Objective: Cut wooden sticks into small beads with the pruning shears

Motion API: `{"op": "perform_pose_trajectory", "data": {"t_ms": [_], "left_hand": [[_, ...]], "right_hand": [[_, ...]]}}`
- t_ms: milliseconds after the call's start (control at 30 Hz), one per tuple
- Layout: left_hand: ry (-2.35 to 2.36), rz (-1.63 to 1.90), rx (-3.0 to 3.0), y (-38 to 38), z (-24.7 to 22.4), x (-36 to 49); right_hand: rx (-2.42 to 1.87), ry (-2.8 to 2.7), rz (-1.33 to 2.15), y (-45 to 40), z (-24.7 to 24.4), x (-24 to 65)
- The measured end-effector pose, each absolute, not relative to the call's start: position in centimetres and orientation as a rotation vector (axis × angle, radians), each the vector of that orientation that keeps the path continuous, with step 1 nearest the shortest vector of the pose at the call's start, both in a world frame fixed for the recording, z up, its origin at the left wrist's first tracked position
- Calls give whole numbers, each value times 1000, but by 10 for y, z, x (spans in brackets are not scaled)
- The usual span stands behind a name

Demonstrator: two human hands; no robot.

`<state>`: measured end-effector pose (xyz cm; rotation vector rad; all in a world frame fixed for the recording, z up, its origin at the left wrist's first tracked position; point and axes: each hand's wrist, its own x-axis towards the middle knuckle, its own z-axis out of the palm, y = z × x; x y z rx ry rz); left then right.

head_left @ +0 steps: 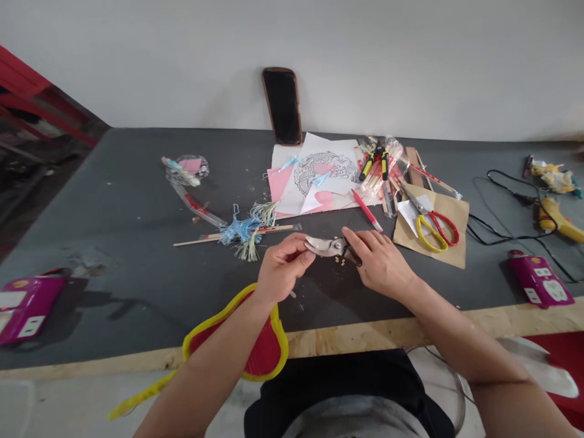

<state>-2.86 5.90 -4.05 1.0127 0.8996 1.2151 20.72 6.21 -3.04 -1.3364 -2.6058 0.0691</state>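
Note:
My right hand (383, 261) is closed around the dark handles of a pair of pruning shears (326, 246), whose metal blades point left. At the blade end my left hand (283, 267) is pinched, thumb against fingers. Whatever is between those fingertips is too small to tell. Small tan bits (340, 260) lie on the table under the shears. Below my left forearm sits a red fan-shaped piece with a fuzzy yellow border (267, 350), overhanging the front edge. Light blue tassels (239, 230) rest across thin wooden sticks (196, 241) to the left.
Behind my hands are a dragon print (314, 176), a red marker (367, 211), wrapped chopsticks (376, 182) and black-and-yellow pliers (385, 164). Scissors (431, 225) lie on brown paper (451, 249). A phone (281, 106) leans on the wall. Purple power strips (541, 278) and a cabled glue gun (559, 219) flank the workspace.

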Motion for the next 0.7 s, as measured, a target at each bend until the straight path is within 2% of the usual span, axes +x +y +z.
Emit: {"op": "perform_pose_trajectory", "data": {"t_ms": [167, 367, 700], "left_hand": [[739, 1092, 864, 62, -30, -28], [787, 1022, 784, 60, -31, -27], [903, 1109, 906, 57, -35, -26]], "right_hand": [[-1358, -2615, 103, 61, -30, 207], [-1316, -2601, 170, 59, -33, 210], [-1335, -2609, 237, 57, -29, 210]]}}
